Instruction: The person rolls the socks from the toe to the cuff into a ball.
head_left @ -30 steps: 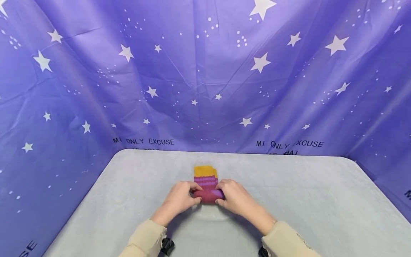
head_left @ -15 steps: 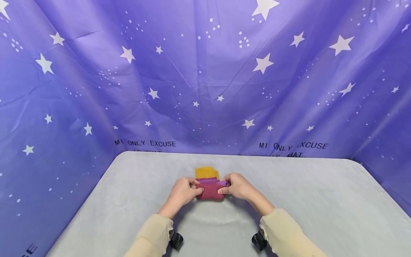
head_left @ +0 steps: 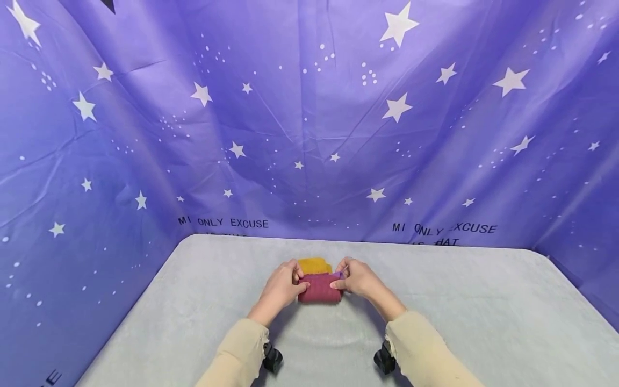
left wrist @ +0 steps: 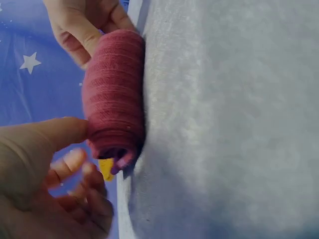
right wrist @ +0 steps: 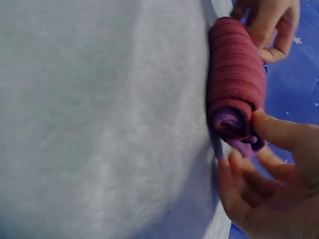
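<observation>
A pair of socks (head_left: 320,288), maroon with purple inside and a mustard cuff (head_left: 313,266), lies partly rolled up on the table. Its cuff end stays flat on the far side of the roll. My left hand (head_left: 282,282) holds the left end of the roll, thumb on the near side. At the other end, my right hand (head_left: 359,278) holds it with the thumb in front and fingers behind. In the right wrist view, the spiral end of the socks (right wrist: 234,79) shows purple layers. The left wrist view has my left thumb (left wrist: 70,130) against the roll.
The grey cloth-covered table (head_left: 435,301) stretches out on both sides of the socks. A purple curtain with white stars (head_left: 309,118) hangs behind the table's far edge and along its sides. Black wrist cameras (head_left: 272,358) sit under both sleeves.
The socks have been rolled away from me, so the purple stripes seen before are now covered and less of the cuff shows. Both hands moved slightly along with the roll.
</observation>
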{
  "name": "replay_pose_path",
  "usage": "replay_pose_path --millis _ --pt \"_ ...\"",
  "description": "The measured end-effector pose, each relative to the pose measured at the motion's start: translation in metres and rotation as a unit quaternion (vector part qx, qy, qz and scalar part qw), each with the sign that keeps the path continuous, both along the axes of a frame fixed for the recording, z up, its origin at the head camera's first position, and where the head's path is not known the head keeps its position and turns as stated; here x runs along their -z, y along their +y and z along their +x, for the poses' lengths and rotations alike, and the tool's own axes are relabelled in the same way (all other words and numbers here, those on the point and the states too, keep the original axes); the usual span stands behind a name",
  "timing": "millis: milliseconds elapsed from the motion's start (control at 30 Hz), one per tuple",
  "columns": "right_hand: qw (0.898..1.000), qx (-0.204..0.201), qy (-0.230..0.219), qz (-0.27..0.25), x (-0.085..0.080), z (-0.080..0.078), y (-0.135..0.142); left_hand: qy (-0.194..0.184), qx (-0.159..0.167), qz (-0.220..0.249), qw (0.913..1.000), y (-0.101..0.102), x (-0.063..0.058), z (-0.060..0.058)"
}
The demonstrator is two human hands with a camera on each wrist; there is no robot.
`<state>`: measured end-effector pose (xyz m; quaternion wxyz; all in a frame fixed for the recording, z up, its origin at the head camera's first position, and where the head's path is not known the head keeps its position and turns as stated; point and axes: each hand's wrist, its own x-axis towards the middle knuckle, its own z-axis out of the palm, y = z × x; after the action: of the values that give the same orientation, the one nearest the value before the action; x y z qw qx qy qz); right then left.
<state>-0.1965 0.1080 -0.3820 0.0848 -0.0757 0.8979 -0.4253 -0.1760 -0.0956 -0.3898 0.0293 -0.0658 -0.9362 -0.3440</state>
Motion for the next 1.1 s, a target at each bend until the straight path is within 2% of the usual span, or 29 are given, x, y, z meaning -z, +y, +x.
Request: replay_pose_path --millis 67,133,200,300,400,467,567,700,900,1100 --pt "0.998 -0.015 0.059 0.018 0.002 0.002 0.001 0.026 0.014 0.006 0.9995 0.001 0.0 0.001" --pt "0.989 -0.036 0.13 0.056 0.004 0.005 0.0 0.045 0.024 -0.005 0.9987 0.0 0.001 0.004" --pt "0.974 -0.051 0.196 0.098 0.006 0.01 -0.002 0.067 0.032 -0.028 0.9969 -0.001 0.001 0.008" --pt "0.945 -0.076 0.279 0.154 0.004 0.017 -0.004 0.094 0.046 -0.08 0.9913 -0.003 -0.001 0.014" --pt "0.92 -0.098 0.328 0.189 0.002 0.022 -0.004 0.111 0.072 -0.134 0.9821 -0.004 -0.004 0.02" --pt "0.914 -0.112 0.333 0.202 0.0 0.024 -0.003 0.12 0.088 -0.159 0.9759 -0.005 -0.005 0.021" --pt "0.92 -0.125 0.311 0.206 -0.001 0.026 0.0 0.121 0.099 -0.166 0.9736 -0.005 -0.002 0.02" --pt "0.931 -0.134 0.279 0.194 0.003 0.024 0.003 0.102 0.094 -0.142 0.98 -0.007 0.004 0.011" --pt "0.947 -0.107 0.248 0.172 0.009 0.019 0.003 0.043 0.08 -0.056 0.9943 -0.011 0.01 -0.002" --pt "0.963 -0.087 0.207 0.146 0.008 0.012 0.0 0.005 0.047 0.021 0.9987 -0.014 0.012 -0.007"
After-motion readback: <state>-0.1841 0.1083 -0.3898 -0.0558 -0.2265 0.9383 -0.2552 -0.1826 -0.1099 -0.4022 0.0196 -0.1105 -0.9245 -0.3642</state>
